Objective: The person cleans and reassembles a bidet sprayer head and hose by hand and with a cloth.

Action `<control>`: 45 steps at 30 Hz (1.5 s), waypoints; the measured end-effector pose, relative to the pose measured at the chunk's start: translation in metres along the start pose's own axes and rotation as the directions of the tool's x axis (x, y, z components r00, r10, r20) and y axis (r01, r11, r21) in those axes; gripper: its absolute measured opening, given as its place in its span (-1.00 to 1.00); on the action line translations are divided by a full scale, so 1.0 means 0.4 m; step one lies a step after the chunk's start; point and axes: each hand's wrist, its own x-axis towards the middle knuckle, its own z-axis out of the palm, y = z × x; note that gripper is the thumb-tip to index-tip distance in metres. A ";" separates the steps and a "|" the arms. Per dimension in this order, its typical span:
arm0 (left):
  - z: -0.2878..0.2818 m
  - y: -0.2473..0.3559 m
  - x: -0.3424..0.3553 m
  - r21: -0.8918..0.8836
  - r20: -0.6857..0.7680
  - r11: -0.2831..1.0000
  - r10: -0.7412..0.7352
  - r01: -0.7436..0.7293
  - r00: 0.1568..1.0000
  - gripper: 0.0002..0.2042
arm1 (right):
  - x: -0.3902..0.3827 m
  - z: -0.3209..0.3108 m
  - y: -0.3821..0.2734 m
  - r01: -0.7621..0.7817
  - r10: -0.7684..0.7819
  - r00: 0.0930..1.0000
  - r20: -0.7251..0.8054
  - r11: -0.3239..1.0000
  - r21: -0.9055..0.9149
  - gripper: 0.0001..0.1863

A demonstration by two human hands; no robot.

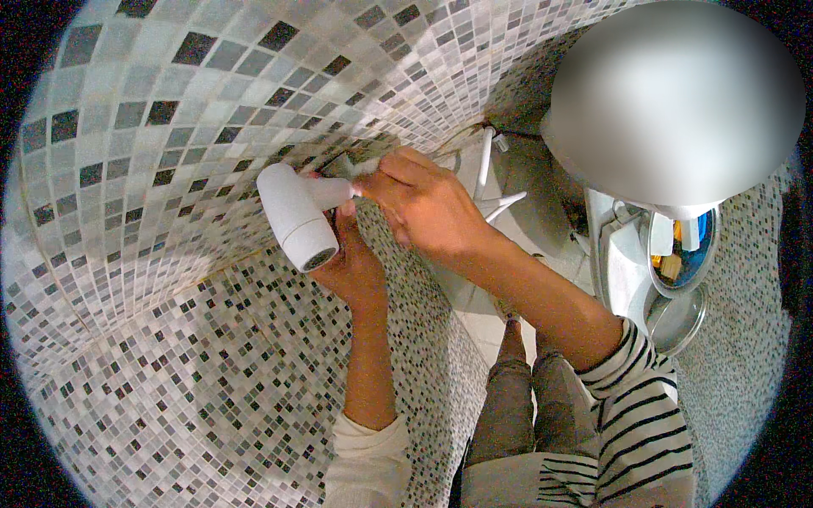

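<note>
A white hair dryer point(296, 224) is held out in front of me near the tiled wall, its round dark grille facing down toward me. My left hand point(349, 267) is closed around its short handle point(332, 192), with the fingers partly hidden behind it. At the end of the handle, the bent fingers of my right hand point(432, 203) are pinched together. What they grip there, perhaps part of the handle's end, is too small and covered to make out. Just behind the handle, a small grey fitting point(339, 162) shows against the wall.
Mosaic tiled wall point(195, 110) rises ahead and to the left, above a tiled surface point(254, 381). White bars point(485, 161) stand beyond my right hand. At right are a round container point(711, 262) of small items, a clear round dish point(677, 320) and a large blurred silver-grey shape point(677, 110).
</note>
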 end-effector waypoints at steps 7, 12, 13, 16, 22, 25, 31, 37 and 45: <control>0.024 -0.006 -0.007 -0.161 -0.055 0.986 0.027 -0.035 0.998 -0.59 | 0.034 0.023 0.028 0.010 -0.009 0.996 -0.086 1.000 0.016 -0.71; 0.008 -0.003 -0.004 -0.031 0.003 0.999 0.003 -0.003 1.000 -0.61 | 0.012 0.022 0.014 -0.040 0.046 0.995 -0.092 0.997 0.064 -0.77; 0.019 0.001 -0.006 -0.084 -0.006 0.996 0.020 -0.021 1.000 -0.62 | 0.023 0.014 0.019 -0.076 0.081 0.993 -0.085 0.995 0.071 -0.78; 0.014 -0.005 -0.006 -0.090 -0.044 0.995 0.040 -0.044 0.998 -0.63 | 0.034 0.030 0.017 -0.172 0.189 0.976 -0.112 0.974 0.146 -0.82; 0.022 0.004 -0.009 -0.041 0.028 0.997 0.059 -0.058 0.998 -0.64 | -0.017 0.082 0.008 -0.449 0.637 0.769 -0.054 0.599 0.663 -0.86; 0.025 0.003 -0.011 0.097 -0.036 0.991 0.099 -0.095 0.994 -0.72 | -0.006 0.100 0.017 -0.454 0.656 0.749 -0.094 0.611 0.649 -0.87; 0.033 0.015 -0.009 -0.073 0.011 0.995 0.073 -0.072 0.997 -0.64 | 0.000 0.079 0.011 -0.542 0.710 0.703 0.044 0.495 0.679 -0.87; 0.019 0.010 -0.007 0.084 0.022 0.994 0.072 -0.073 0.997 -0.61 | -0.053 0.108 -0.028 -0.381 0.675 0.730 -0.106 0.530 0.758 -0.87; 0.014 -0.004 -0.010 0.087 0.004 0.996 0.034 -0.034 0.999 -0.62 | -0.033 0.111 -0.016 -0.433 0.702 0.704 -0.105 0.541 0.721 -0.87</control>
